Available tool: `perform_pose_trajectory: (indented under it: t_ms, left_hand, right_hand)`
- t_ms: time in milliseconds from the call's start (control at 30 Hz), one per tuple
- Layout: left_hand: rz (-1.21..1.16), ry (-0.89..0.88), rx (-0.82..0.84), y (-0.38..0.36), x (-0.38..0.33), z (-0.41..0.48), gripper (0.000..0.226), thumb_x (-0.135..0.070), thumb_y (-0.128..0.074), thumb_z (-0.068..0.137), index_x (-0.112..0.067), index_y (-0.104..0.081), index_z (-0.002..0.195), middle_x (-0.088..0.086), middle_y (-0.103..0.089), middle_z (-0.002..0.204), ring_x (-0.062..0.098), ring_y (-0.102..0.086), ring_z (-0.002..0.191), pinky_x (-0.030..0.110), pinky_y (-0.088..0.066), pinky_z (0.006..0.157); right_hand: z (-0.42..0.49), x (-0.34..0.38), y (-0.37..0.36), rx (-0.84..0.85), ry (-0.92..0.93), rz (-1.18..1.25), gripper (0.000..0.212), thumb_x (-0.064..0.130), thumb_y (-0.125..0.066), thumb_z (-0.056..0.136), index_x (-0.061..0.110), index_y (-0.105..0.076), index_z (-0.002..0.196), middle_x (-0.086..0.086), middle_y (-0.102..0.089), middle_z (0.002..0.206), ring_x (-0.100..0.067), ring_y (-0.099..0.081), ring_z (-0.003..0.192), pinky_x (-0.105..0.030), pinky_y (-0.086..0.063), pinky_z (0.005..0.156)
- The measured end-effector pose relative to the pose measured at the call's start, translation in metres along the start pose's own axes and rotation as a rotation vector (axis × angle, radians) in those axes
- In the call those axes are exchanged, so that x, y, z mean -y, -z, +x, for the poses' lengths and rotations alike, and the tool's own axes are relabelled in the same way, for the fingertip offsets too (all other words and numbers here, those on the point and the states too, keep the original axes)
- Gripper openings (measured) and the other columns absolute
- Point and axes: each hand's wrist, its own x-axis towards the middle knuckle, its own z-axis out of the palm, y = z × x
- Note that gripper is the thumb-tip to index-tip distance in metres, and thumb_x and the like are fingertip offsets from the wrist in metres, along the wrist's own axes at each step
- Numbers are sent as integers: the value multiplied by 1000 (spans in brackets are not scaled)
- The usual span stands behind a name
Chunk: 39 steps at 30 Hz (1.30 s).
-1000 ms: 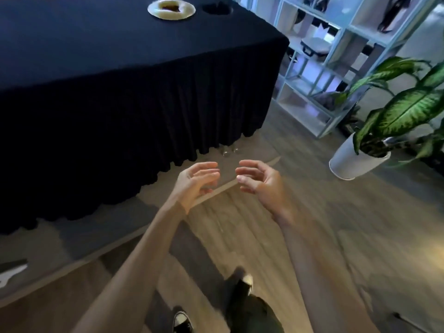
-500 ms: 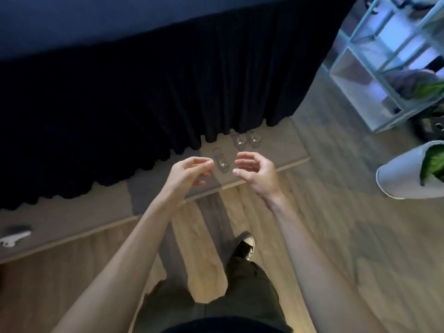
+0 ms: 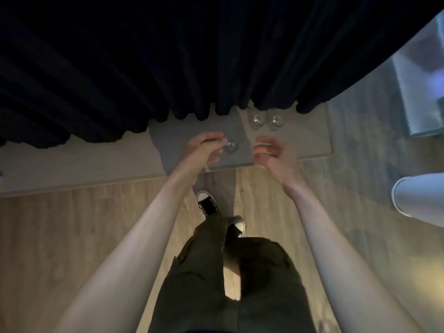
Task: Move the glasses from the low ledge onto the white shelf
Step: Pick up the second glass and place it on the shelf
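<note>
Both hands hover over the low ledge [image 3: 310, 143]. The left hand [image 3: 204, 150] has its fingers [image 3: 217, 141] curled loosely beside one glass [image 3: 231, 147], not gripping it. The right hand [image 3: 271, 156] is spread wide, empty.

No legible text or labels.

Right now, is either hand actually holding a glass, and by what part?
No glass is clearly held. The left hand reaches the rim of the nearest glass; any grip is too blurred to tell. The right hand is open.
</note>
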Motion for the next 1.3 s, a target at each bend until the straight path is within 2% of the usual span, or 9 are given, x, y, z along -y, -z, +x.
perform_pose_trajectory:
  t_ms: [133, 233, 533, 700, 800, 933, 1100, 1233, 1300]
  left_hand:
    - [23, 62, -13, -5, 28, 61, 11, -22, -76, 86, -31, -74, 93, -12, -74, 95, 3, -67, 95, 25, -55, 84]
    - [1, 94, -53, -8, 57, 104, 14, -21, -76, 86, -27, -75, 98, -13, -74, 93, -1, -65, 93, 26, -53, 86]
    - [-29, 177, -128, -29, 159, 227, 18, -14, -67, 92, -22, -71, 107, 2, -72, 111, 18, -66, 108, 36, -53, 94]
    - [-59, 212, -161, -48, 206, 281, 8, -30, -62, 97, -26, -68, 101, 1, -71, 115, 20, -64, 112, 29, -53, 85]
    - [-93, 261, -169, -54, 228, 307, 28, -43, -56, 99, -20, -68, 108, 0, -70, 111, 16, -63, 105, 28, -49, 80]
    - [-190, 316, -147, -55, 246, 325, 43, -53, -46, 100, -19, -68, 115, 2, -69, 122, 15, -63, 106, 30, -49, 82]
    - [-263, 320, -120, -48, 245, 319, 43, -58, -41, 100, -24, -68, 105, 1, -70, 114, 19, -64, 111, 34, -50, 92]
    - [-385, 297, -121, -36, 222, 298, 46, -51, -49, 99, -15, -69, 117, 3, -75, 105, 18, -70, 97, 33, -53, 86]
    - [-424, 255, -126, -27, 203, 282, 37, -42, -55, 97, -14, -71, 113, 1, -78, 96, 13, -73, 83, 28, -54, 74]
  right_hand:
    - [65, -38, -8, -15, -64, -20, 48, -11, -79, 80, 7, -62, 121, -16, -66, 117, -29, -68, 110, -40, -58, 96]
    - [113, -79, -16, -14, -49, -148, 61, -2, -86, 74, 6, -62, 129, -14, -68, 125, -28, -66, 119, -48, -56, 103]
    - [239, -206, -49, 117, 65, -428, 87, 15, -90, 72, 16, -47, 147, -3, -60, 142, -17, -55, 130, -44, -51, 107]
    - [294, -250, -73, 154, 183, -534, 88, 14, -88, 72, 12, -45, 149, -8, -61, 144, -25, -58, 131, -42, -50, 106]
    - [314, -269, -82, 169, 258, -543, 81, 17, -88, 70, 11, -53, 142, -8, -67, 135, -25, -64, 121, -43, -54, 98]
    - [324, -280, -90, 142, 352, -524, 70, 28, -90, 72, 6, -61, 131, -10, -72, 125, -25, -70, 111, -39, -58, 90]
    - [316, -265, -91, 170, 385, -498, 67, 18, -90, 73, -2, -59, 128, -13, -74, 120, -27, -73, 107, -48, -60, 89]
    - [296, -224, -95, 199, 464, -459, 64, 19, -89, 75, -2, -58, 127, -9, -75, 117, -22, -75, 102, -42, -62, 86]
    - [284, -195, -97, 248, 491, -442, 63, 20, -88, 77, 1, -58, 129, -6, -74, 119, -19, -75, 104, -37, -62, 87]
